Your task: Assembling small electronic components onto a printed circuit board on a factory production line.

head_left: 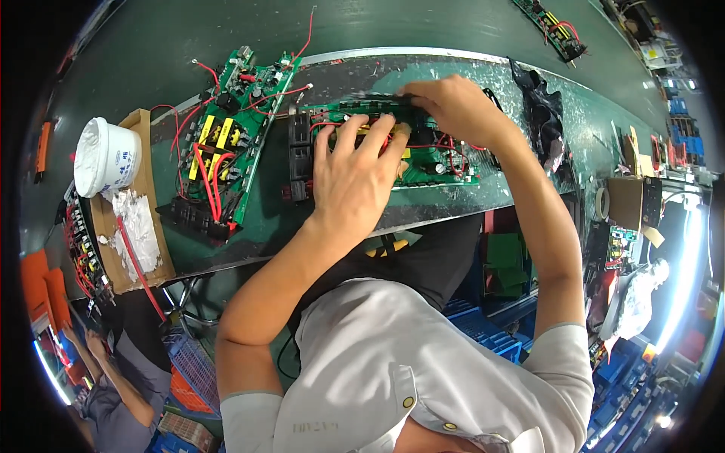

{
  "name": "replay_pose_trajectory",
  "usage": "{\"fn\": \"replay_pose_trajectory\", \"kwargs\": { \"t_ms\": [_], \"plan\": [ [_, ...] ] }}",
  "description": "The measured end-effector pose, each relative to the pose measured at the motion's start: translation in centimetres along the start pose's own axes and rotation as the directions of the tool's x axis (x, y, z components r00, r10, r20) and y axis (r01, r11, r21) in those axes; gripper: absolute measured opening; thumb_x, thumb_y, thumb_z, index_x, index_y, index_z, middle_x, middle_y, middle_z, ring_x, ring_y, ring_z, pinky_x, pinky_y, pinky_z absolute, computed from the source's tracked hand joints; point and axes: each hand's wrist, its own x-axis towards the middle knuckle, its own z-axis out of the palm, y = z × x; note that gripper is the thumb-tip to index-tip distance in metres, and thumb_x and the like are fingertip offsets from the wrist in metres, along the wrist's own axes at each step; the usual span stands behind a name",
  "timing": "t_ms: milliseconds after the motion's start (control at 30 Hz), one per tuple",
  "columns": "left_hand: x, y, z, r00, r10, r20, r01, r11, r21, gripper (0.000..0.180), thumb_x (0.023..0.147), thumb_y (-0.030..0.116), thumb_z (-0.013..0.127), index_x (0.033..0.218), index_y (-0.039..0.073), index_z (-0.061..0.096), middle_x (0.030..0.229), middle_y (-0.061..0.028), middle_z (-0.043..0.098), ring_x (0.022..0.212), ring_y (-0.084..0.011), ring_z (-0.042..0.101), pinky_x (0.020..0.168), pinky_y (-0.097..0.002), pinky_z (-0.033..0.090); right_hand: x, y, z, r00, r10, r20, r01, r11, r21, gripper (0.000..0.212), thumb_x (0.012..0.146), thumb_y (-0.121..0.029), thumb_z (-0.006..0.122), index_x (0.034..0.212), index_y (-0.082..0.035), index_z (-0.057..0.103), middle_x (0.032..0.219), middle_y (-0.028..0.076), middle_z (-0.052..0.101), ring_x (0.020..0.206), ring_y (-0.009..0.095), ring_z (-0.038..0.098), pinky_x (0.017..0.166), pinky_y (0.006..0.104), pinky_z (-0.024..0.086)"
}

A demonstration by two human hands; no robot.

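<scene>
A green circuit board (434,176) with red wires and a black end piece lies crosswise on the bench in front of me. My left hand (351,177) rests over its left half, fingers bent and spread, gripping the board from above. Some yellow parts show beside its fingertips. At the board's far edge is my right hand (457,109), its fingers pinched together. Something thin and dark lies at those fingertips, too blurred to name. To the left, a second circuit board (245,147) lies at a slant, with yellow-wrapped transformers (211,136) and loose red wires.
A white tub (106,158) stands at the left by a cardboard tray (162,264) smeared with white paste. A crumpled black bag (540,106) lies on the right. Another board (551,30) sits farther off. A co-worker's arm (124,377) shows at lower left.
</scene>
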Motion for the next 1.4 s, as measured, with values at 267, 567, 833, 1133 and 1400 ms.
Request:
{"fn": "replay_pose_trajectory", "kwargs": {
  "t_ms": [267, 567, 833, 1133, 1400],
  "plan": [
    [-0.2, 0.1, -0.1, 1.0, 0.011, -0.019, -0.012, 1.0, -0.017, 0.039, 0.078, 0.019, 0.076, 0.116, 0.013, 0.07, 0.123, -0.003, 0.062, 0.115, -0.027, 0.055, 0.097, -0.0455, 0.042, 1.6, -1.5, 1.2, 0.994, -0.105, 0.006, 0.105, 0.994, -0.004, 0.03, 0.086, -0.012, 0.062, 0.115, -0.013, 0.072, 0.087, 0.019, 0.072, 0.081, 0.04, 0.068, 0.073, 0.0482, 0.054],
    [-0.3, -0.2, 0.3, 1.0, 0.018, 0.0, -0.018, 1.0, -0.002, 0.032, 0.082, 0.023, 0.071, 0.112, 0.013, 0.072, 0.122, -0.0034, 0.062, 0.117, -0.0274, 0.055, 0.098, -0.0488, 0.041, 0.6, -1.8, 2.2, 0.983, -0.161, -0.091, 0.156, 0.986, -0.056, 0.039, 0.076, -0.01, 0.07, 0.115, -0.013, 0.072, 0.091, 0.016, 0.073, 0.081, 0.036, 0.07, 0.071, 0.0455, 0.056],
    [0.2, -0.6, -0.4, 0.998, 0.065, 0.002, -0.065, 0.994, -0.085, 0.04, 0.076, 0.02, 0.077, 0.114, 0.012, 0.07, 0.119, -0.0046, 0.063, 0.114, -0.027, 0.056, 0.095, -0.0451, 0.043, 0.3, -1.9, 1.6, 0.979, -0.102, -0.174, 0.1, 0.995, -0.019, 0.036, 0.082, -0.006, 0.064, 0.117, -0.01, 0.069, 0.093, 0.016, 0.072, 0.084, 0.039, 0.067, 0.075, 0.0471, 0.054],
    [0.0, -4.0, -7.1, 0.998, -0.055, -0.003, 0.045, 0.84, -0.541, 0.028, 0.087, 0.018, 0.073, 0.108, 0.0, 0.071, 0.119, -0.0145, 0.066, 0.106, -0.0337, 0.065, 0.09, -0.0367, 0.052, -11.0, -5.4, -3.9, 0.984, 0.035, -0.175, 0.021, 0.95, 0.31, 0.023, 0.09, -0.007, 0.068, 0.112, 0.001, 0.065, 0.09, 0.017, 0.069, 0.08, 0.027, 0.068, 0.074, 0.0351, 0.053],
    [-0.2, -3.2, -5.1, 0.968, 0.178, 0.179, -0.103, 0.925, -0.366, 0.027, 0.079, 0.023, 0.078, 0.091, 0.0, 0.073, 0.118, -0.0135, 0.065, 0.107, -0.0343, 0.061, 0.091, -0.0412, 0.049, -8.9, -5.4, 0.6, 0.973, -0.133, -0.19, 0.169, 0.968, 0.185, 0.027, 0.085, -0.015, 0.071, 0.108, -0.003, 0.064, 0.093, 0.019, 0.068, 0.086, 0.039, 0.065, 0.073, 0.0449, 0.051]
  ]
}}
